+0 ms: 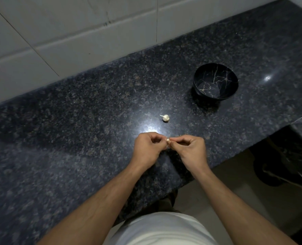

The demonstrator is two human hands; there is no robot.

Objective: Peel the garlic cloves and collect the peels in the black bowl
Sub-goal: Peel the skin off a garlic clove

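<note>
**Inspector:** Your left hand (147, 149) and right hand (192, 149) meet above the counter (75, 138), close to its near edge. Both have the fingers curled in, and between them they pinch one small pale clove (168, 140).

**Operator:** Which fingers hold it?

**Inspector:** Thumb and fingertips on each side, as far as the view shows. The clove is mostly covered, so I cannot tell how much skin is on it.

**Operator:** And the rest of the garlic?

**Inspector:** A bulb (165, 117) lies on the counter just beyond your hands, towards the back edge, with its stem pointing left. It sits beside a bright glare patch on the stone and touches nothing else.

**Operator:** The bowl?

**Inspector:** The bowl (215, 81) stands upright, well apart from the bulb, further back and to your right. It is black with thin pale veins inside. I see no peel in it, though the interior is dark.

**Operator:** Anything else?

**Inspector:** White wall tiles (75, 32) run along the back edge. The counter ends at a cut-out on your right.
</note>
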